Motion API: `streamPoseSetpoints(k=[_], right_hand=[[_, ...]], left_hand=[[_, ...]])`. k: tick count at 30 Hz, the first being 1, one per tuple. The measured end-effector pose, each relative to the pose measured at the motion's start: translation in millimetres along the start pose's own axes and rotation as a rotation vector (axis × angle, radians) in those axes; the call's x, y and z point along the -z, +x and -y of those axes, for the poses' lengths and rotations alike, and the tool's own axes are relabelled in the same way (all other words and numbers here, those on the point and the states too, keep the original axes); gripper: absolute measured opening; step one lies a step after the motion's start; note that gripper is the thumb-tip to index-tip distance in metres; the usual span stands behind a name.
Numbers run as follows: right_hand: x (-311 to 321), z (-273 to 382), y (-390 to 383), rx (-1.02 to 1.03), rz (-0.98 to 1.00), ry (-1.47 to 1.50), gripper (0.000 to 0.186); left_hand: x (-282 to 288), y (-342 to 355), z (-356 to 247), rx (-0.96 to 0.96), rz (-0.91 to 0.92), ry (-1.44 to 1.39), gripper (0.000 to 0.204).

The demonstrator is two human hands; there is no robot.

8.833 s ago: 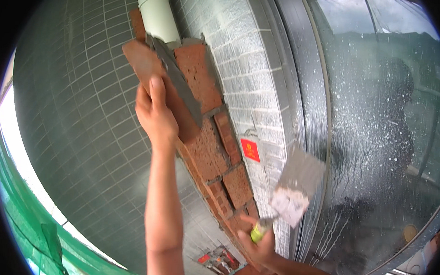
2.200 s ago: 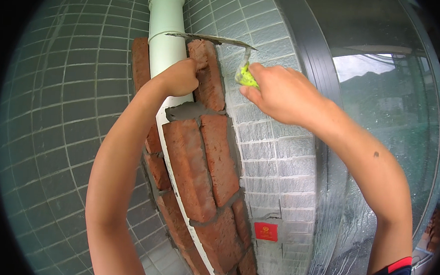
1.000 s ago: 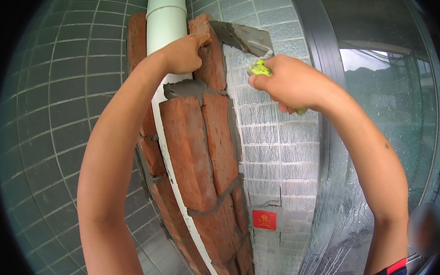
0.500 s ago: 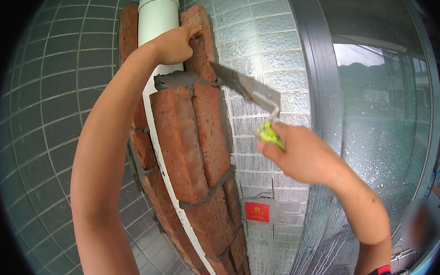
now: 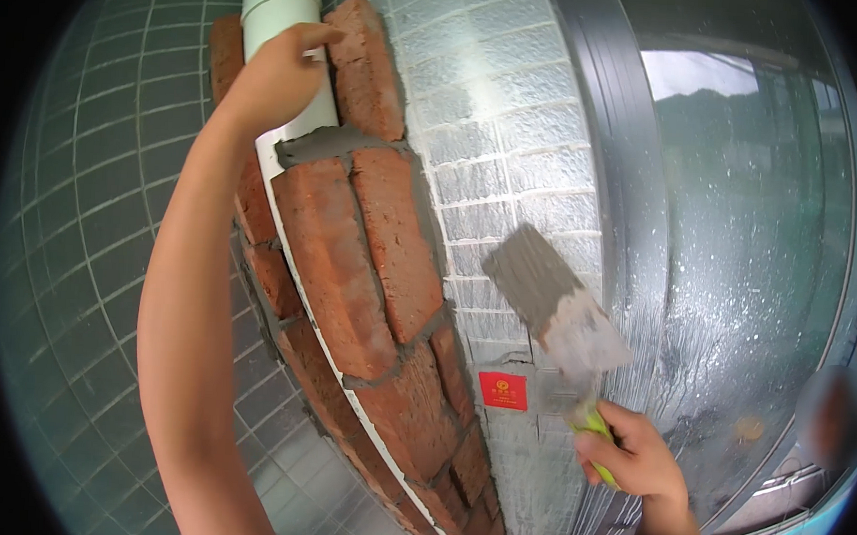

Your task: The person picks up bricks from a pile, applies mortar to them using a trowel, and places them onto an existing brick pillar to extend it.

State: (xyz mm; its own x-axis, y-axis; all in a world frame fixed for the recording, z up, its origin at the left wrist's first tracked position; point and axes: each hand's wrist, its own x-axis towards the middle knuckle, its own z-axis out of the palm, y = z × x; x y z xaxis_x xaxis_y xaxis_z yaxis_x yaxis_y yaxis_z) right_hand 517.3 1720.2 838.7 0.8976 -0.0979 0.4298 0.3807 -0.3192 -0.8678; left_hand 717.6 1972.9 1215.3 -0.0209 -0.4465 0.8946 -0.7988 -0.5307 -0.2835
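Observation:
My right hand (image 5: 640, 455) is wrapped round the yellow-green handle of a trowel (image 5: 588, 336), held low beside the brickwork. Wet grey mortar coats the tip half of its blade. Up at the top, my left hand (image 5: 276, 77) lies across the white pipe (image 5: 285, 18). One finger stretches to the left edge of the upper brick (image 5: 366, 70); whether it touches is hard to tell. The other fingers are partly hidden. Beneath that brick and against the pipe lies a bed of grey mortar (image 5: 311, 147), above a pair of upright red bricks (image 5: 340, 258).
A column of brickwork (image 5: 411, 417) runs down around the pipe. Dark tiled wall (image 5: 93, 201) stands to the left, light tiles (image 5: 473, 163) to the right. A red square card (image 5: 503, 391) sits on the light tiles. Farther right is a wet glass pane (image 5: 730, 254) in a metal frame (image 5: 606, 112).
The trowel has swung down and right, away from the upper brick, and its blade has turned to show mortar. My left hand has slid left from the brick's face toward the pipe.

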Motion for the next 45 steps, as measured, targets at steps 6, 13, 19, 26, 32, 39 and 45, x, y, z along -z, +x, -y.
streamPoseSetpoints(k=[6, 13, 19, 26, 32, 39, 45], right_hand=[[-25, 34, 79, 0.402, -0.236, -0.368, 0.039], [-39, 61, 137, 0.554, -0.409, -0.673, 0.036], [-36, 24, 115, 0.552, -0.361, -0.813, 0.031], [-23, -40, 57, 0.447, -0.129, -0.864, 0.035], [0, -124, -31, 0.222, 0.049, -0.782, 0.035], [41, -236, -174, -0.393, 0.506, 0.024, 0.032], [51, -307, -315, -1.072, 0.269, 0.475, 0.03]], left_hand=[[28, -81, -50, -0.047, -0.27, -0.127, 0.034], [39, -253, -149, 0.102, -0.247, -0.103, 0.031], [-4, -453, -215, 0.739, -0.192, -0.264, 0.023], [-62, -841, -368, 1.702, 0.075, -0.245, 0.012], [-30, -974, -554, 2.187, 0.897, -0.327, 0.01], [32, -1010, -626, 2.455, 0.942, -0.516, 0.01], [10, -982, -523, 2.474, 0.825, -0.488, 0.017]])
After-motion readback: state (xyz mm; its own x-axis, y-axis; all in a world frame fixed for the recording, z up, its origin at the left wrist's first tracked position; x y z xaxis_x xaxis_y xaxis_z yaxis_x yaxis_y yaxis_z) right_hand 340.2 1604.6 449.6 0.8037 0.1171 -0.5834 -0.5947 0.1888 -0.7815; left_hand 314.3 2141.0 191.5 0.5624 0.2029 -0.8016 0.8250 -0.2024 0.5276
